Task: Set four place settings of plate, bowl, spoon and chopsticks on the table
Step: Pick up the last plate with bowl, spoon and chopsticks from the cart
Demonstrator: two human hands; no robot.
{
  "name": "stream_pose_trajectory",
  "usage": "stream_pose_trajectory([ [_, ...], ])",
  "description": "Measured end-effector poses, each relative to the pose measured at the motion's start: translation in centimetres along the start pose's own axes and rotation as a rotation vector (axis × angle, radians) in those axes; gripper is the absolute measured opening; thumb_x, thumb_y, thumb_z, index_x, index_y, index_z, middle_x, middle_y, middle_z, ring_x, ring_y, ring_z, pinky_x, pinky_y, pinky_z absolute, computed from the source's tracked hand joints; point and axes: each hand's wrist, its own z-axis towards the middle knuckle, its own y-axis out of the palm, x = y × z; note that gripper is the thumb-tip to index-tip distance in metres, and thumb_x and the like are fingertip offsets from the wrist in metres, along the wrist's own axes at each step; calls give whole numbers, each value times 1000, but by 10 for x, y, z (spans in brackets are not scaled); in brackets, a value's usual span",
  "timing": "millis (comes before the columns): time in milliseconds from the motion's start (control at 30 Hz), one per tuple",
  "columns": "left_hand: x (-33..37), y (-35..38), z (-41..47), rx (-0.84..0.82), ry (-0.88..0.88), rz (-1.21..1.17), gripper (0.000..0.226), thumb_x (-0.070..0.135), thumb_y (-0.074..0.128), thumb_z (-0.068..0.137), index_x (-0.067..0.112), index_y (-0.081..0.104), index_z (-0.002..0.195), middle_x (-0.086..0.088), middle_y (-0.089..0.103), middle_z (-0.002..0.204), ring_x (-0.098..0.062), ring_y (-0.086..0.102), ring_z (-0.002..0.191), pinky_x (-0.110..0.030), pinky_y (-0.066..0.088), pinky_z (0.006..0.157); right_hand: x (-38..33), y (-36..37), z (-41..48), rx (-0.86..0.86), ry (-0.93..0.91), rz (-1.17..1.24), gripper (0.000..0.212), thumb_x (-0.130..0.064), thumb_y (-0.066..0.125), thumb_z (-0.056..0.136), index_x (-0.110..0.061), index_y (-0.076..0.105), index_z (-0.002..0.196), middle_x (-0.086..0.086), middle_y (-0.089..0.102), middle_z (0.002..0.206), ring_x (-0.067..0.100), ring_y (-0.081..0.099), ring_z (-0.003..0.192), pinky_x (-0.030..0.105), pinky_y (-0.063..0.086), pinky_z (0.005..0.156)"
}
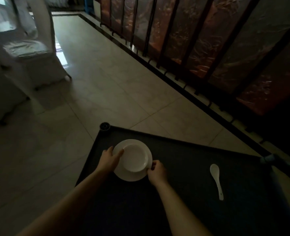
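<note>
Spoon (217, 181) well right of plate (123, 175)

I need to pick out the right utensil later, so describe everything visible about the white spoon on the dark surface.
The white glossy spoon, ceramic by its look, is a short soup spoon with a rounded oval bowl and a stubby handle. It lies flat on the dark table surface, bowl end pointing away from the person and handle towards them, slightly angled. It lies apart to the right of the round white plate and touches nothing but the surface. Neither hand is on it.
</note>
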Motion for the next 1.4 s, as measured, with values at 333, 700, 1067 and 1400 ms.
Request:
stream_pose_trajectory([
  [333, 17, 49, -21, -116, 56, -108, 49, 61, 56, 85, 23, 51, 114, -9, 55, 122, -18, 58, 94, -33, 47, 69, 50, -65, -7, 34, -87, 62, 27, -19, 65, 90, -28, 56, 114, -8, 59, 105, 7, 57, 87, 18, 41, 57],
  [700, 76, 188, -82, -278, 140, -237, 60, 81, 60, 64, 39, 51, 106, 7, 57, 105, -23, 60, 94, -52, 53, 84, 156, -198, -44, 189, -151, 242, 25, -22, 67, 89, -40, 53, 99, -16, 61, 96, -3, 57, 81, 13, 42, 61],
  [1067, 133, 323, -155, -382, 225, -299, 52, 78, 66, 61, 43, 61, 99, 5, 66, 103, -20, 65, 91, -33, 47, 62, 265, -305, -79, 375, -149, 480, 18, -51, 59, 90, -42, 61, 105, -15, 65, 106, 0, 61, 94, 22, 48, 74],
  [1400, 148, 366, -164, -328, 227, -280, 56, 80, 67, 57, 43, 62, 99, 4, 68, 100, -21, 67, 90, -35, 49, 61, 356, -341, -28, 506, 60, -124, 44, -33, 56, 97, -12, 50, 135, 7, 53, 136, 23, 52, 124, 36, 49, 100],
])
